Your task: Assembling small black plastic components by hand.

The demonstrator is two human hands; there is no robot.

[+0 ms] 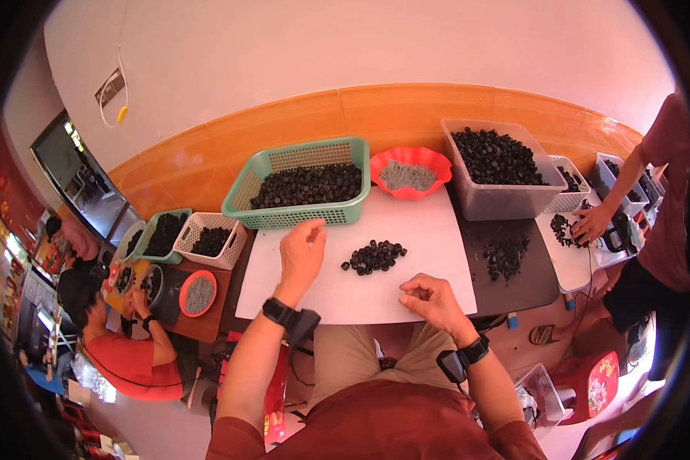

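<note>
A small pile of black round caps [373, 257] lies on the white board [337, 295] in front of me. My left hand [302, 259] hovers left of the pile, just below the front rim of the green basket [287, 218]. Its fingers are curled together, and whatever they hold, if anything, is hidden. Right of the pile and nearer to me, my right hand [429, 300] is closed in a pinch above the board; what it pinches is too small to make out. More black caps fill the green basket. Beside it stands a red scalloped bowl [411, 192] with small grey pieces.
A clear bin [506, 201] heaped with black parts stands at the back right, and loose black bits [506, 257] lie on the dark tabletop. White baskets [226, 253] flank the work area. One person in red [126, 356] works at left; another [663, 207] reaches in at right.
</note>
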